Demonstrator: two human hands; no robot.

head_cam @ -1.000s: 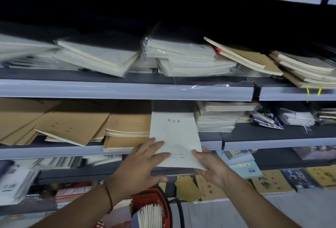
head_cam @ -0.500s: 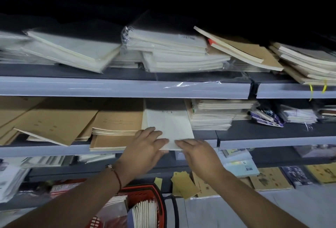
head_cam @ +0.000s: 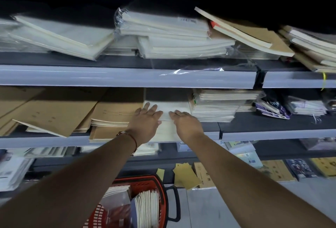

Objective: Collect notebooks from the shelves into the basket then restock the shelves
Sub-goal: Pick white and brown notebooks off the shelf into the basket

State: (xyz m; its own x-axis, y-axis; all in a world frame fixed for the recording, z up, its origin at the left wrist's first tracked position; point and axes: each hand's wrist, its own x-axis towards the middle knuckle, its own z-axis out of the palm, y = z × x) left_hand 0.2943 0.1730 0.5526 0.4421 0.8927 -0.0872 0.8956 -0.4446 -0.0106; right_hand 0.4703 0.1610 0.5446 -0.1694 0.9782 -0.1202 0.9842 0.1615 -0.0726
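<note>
A white notebook (head_cam: 171, 107) lies on a white stack on the middle shelf (head_cam: 272, 134), between brown notebooks (head_cam: 116, 113) and a pale stack (head_cam: 218, 106). My left hand (head_cam: 145, 122) rests flat on the white notebook's left part, fingers spread. My right hand (head_cam: 187, 122) lies flat on its right part, fingers pointing left. Both hands press it down and neither closes around it. A red basket (head_cam: 160, 182) with notebooks standing in it sits below, between my forearms.
The upper shelf (head_cam: 127, 77) carries wrapped white notebook packs (head_cam: 163, 33) and slanting brown books (head_cam: 254, 35). More brown folders (head_cam: 51, 115) lie at the left of the middle shelf. Lower shelves hold yellow envelopes (head_cam: 185, 175) and assorted booklets.
The white notebook, held out in front of the shelf before, has been slid deep onto the middle shelf. Both hands followed it in and now lie flat on it.
</note>
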